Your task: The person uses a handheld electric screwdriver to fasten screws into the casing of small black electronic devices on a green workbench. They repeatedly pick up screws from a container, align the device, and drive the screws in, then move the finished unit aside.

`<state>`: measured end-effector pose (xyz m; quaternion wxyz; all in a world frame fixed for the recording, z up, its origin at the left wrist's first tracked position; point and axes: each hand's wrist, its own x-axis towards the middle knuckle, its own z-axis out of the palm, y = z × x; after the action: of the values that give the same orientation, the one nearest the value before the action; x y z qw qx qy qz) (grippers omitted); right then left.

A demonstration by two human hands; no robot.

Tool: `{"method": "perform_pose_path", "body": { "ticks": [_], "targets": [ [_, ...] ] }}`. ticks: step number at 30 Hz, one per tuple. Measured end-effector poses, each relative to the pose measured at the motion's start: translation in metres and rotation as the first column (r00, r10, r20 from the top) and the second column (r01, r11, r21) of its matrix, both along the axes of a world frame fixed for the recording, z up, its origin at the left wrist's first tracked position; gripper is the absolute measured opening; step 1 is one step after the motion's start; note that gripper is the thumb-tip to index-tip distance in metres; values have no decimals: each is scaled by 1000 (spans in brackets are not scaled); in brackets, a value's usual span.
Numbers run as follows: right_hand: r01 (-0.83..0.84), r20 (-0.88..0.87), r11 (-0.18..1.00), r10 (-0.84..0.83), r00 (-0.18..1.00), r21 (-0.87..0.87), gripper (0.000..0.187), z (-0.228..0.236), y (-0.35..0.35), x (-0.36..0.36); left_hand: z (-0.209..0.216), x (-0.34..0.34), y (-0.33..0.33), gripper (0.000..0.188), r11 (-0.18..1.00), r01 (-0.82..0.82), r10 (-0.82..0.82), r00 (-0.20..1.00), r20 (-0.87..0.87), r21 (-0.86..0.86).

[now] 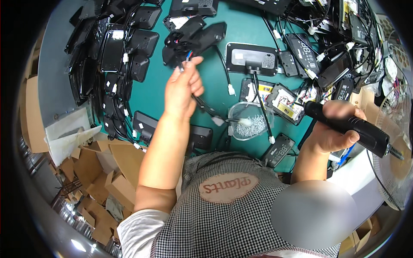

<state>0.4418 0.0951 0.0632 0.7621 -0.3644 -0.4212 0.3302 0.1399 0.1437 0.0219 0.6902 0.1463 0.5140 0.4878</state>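
My left hand [184,86] is closed in a pinch on a black cable [205,106] with coloured wires at its top. Just above the fingertips is a black plastic housing [211,35], blurred; whether it hangs from the cable or rests on others I cannot tell. The cable's lower end passes below my hand toward a clear plastic tub [234,135] of small silver screws [254,125]. Over on the right, my right hand [329,133] is wrapped round a black electric screwdriver [350,127], held slantwise above the table edge.
Black housings with cables [144,45] are stacked along the left of the green table [150,92]. More display units [303,51] and tangled cables fill the right. A closed unit [251,58] lies at centre back. A fan [398,142] stands at far right; cardboard boxes [116,185] lie at lower left.
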Motion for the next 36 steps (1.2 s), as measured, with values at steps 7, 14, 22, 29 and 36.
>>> {"method": "perform_pose_path", "body": {
  "ticks": [7,14,22,29,36],
  "targets": [
    [11,5,1000,-11,1000,-14,53,7,-6,6,-47,94,-22,33,958,286,-238,800,-551,1],
    [58,11,998,-58,998,-6,54,9,-13,24,-56,121,-6,61,921,318,-369,529,-764,-225],
    [4,-4,1000,-4,1000,15,51,16,-23,23,-68,108,8,38,793,475,-541,258,-800,-383],
    [26,-14,999,-25,1000,42,53,32,-43,19,13,70,36,19,953,296,-227,838,-497,65],
    [-17,-40,997,19,999,69,51,46,-60,11,149,-56,-33,22,896,307,-189,918,-348,321]
  ]
}}
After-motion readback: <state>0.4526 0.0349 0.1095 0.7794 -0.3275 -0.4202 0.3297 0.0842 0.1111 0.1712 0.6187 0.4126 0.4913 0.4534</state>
